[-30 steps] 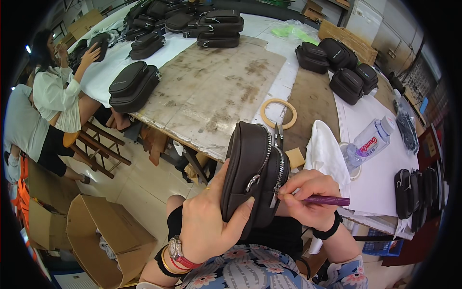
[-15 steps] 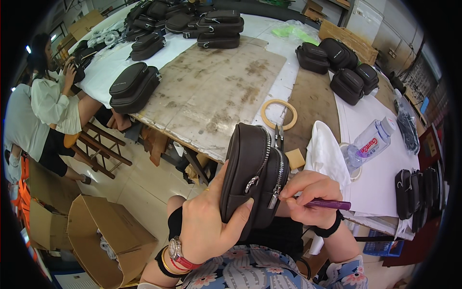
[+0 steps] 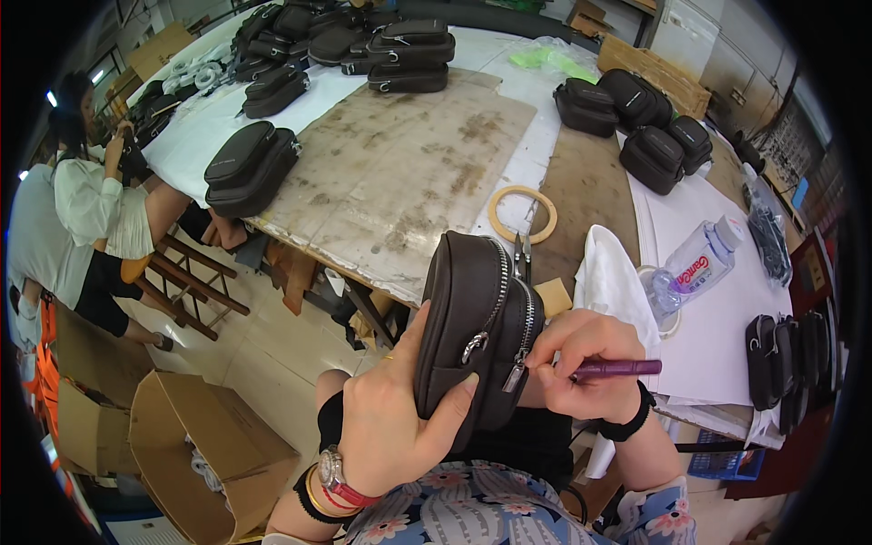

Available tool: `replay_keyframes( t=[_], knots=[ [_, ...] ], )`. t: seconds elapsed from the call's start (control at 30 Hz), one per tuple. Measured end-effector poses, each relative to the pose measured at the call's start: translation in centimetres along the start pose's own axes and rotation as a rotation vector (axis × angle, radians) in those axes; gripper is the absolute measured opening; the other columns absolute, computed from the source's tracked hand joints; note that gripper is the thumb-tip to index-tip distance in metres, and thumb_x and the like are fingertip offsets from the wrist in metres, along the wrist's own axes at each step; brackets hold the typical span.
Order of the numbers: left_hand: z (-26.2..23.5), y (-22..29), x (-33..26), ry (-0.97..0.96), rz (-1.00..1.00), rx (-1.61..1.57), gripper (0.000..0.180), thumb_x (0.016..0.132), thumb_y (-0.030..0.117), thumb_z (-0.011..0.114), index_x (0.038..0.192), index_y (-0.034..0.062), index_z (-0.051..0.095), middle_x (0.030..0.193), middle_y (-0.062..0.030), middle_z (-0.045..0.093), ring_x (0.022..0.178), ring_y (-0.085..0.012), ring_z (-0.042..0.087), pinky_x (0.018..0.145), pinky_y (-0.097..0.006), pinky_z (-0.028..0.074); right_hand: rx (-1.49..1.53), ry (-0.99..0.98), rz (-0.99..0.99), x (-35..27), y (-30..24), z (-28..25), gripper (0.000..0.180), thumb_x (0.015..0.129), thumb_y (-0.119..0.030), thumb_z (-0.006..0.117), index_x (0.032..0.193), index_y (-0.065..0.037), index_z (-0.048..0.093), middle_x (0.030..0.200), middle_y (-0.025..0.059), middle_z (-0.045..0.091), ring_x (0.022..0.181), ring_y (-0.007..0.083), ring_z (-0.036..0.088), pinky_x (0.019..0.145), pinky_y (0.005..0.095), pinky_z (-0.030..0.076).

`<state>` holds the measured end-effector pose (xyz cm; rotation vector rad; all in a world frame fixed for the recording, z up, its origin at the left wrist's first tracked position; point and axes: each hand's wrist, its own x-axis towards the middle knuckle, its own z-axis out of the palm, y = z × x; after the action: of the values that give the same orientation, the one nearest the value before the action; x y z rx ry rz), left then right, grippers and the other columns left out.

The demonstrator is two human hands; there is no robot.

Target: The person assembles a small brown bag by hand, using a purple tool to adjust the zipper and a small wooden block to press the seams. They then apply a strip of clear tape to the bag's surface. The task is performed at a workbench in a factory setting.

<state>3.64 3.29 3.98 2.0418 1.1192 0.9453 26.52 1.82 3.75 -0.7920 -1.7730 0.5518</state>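
Tape ring [image 3: 522, 213], water bottle [image 3: 698, 263], stacked dark bags [image 3: 250, 166], perhaps scissors [image 3: 524, 254].

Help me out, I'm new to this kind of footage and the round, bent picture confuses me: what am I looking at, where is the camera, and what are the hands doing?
No machine here: a person works with bare hands, and the camera sits on their head looking down. Its wide lens bends straight edges, so the picture looks round.

The left hand, with a watch at the wrist, grips a dark brown zipped pouch held upright. The right hand holds a purple pen against the pouch's side near a zipper pull.

Beyond lies a work table with a stained board, stacks of similar dark pouches, a tape ring, small scissors, a white cloth and a plastic water bottle. An open cardboard box stands on the floor, and another person sits at the left.
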Motion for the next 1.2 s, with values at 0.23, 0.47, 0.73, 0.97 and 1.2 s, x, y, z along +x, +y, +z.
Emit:
replay_keyframes(
  t=[0.23,0.47,0.73,0.97,1.2],
  knots=[
    [-0.8,-0.1,0.4,-0.033,-0.098,-0.151,0.059,0.085,0.028,0.069,0.131,-0.0041,0.053,0.093,-0.0204,0.072,0.082,-0.0333,0.072,0.075,-0.038,0.055,0.387,0.569,0.136,0.1,0.2,0.1,0.013,0.087,0.008,0.063,0.094,0.001,0.056,0.098,0.0131,0.064,0.081,0.0169,0.066,0.075,0.0319,0.056],
    [-2.4,-6.1,-2.1,0.023,-0.386,-1.051,0.052,0.090,0.021,0.063,0.134,-0.0046,0.049,0.123,-0.0188,0.063,0.108,-0.0275,0.065,0.094,-0.038,0.052,-0.285,0.559,0.347,-2.0,0.9,-0.9,0.016,0.089,-0.002,0.065,0.104,0.000,0.065,0.093,0.0071,0.062,0.081,0.0147,0.060,0.073,0.0275,0.048],
    [-3.7,-10.7,-7.1,0.242,-0.354,-1.284,0.063,0.097,0.037,0.048,0.143,-0.0037,0.038,0.140,-0.0230,0.050,0.123,-0.0344,0.055,0.106,-0.045,0.045,-0.871,0.129,0.285,0.5,2.3,6.3,0.032,0.084,-0.014,0.067,0.113,-0.002,0.057,0.096,0.0148,0.056,0.088,0.0316,0.055,0.075,0.0422,0.045],
    [-4.8,-8.6,-8.1,0.402,-0.315,-1.192,0.075,0.098,0.057,0.043,0.146,0.0001,0.035,0.143,-0.0188,0.048,0.127,-0.0317,0.052,0.107,-0.044,0.044,-1.095,0.120,0.205,1.8,5.5,7.8,0.045,0.082,-0.019,0.070,0.122,-0.001,0.059,0.122,0.0224,0.055,0.107,0.0379,0.052,0.089,0.0482,0.042],
    [-3.4,-8.6,-7.9,0.383,-0.228,-1.069,0.080,0.099,0.062,0.034,0.148,-0.0013,0.031,0.146,-0.0195,0.044,0.131,-0.0326,0.049,0.110,-0.046,0.040,-0.041,-0.198,0.223,1.9,-3.6,10.9,0.093,0.080,-0.032,0.078,0.149,0.004,0.026,0.152,0.0327,0.024,0.142,0.0478,0.024,0.115,0.0493,0.026]
  ],
)
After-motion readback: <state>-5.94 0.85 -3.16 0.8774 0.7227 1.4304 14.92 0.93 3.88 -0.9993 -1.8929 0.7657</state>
